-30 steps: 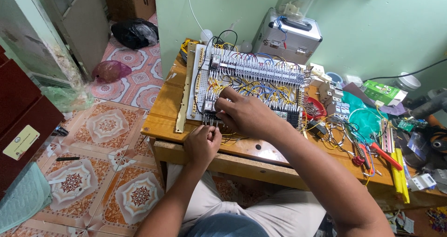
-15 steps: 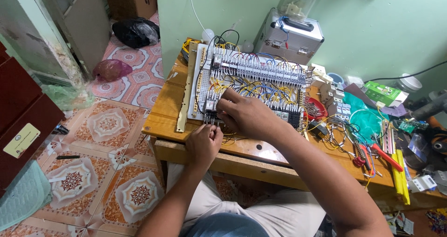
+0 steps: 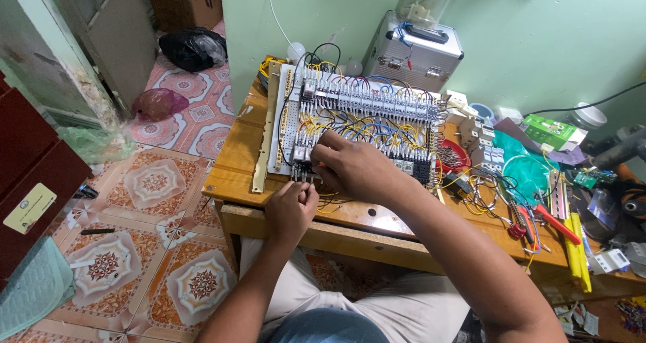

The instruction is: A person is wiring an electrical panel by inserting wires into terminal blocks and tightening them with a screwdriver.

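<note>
A white wiring board [image 3: 356,124] lies flat toward the left end of a wooden counter [image 3: 235,161], packed with rows of small grey switch blocks and a tangle of yellow, blue, red and black wires. The person's two hands meet at the board's near left corner. The right hand [image 3: 353,168] rests on the bottom row of blocks, fingers curled down onto them; whether it pinches anything cannot be told. The left hand [image 3: 291,208] sits just below, at the counter's front edge, closed with fingertips pinched around thin wires [image 3: 321,196] that trail off the board. The work looks to be at the stage of fitting a wire end into a block on that bottom row; it appears to call for a steady, fine push while the other hand braces. One cream metal strip [image 3: 264,141] lies along the board's left side. Behind stands one silver metal case [image 3: 417,50]. To the right lie one red-handled screwdriver [image 3: 555,223], one green box [image 3: 552,131] and loose parts too jumbled to count.
</note>
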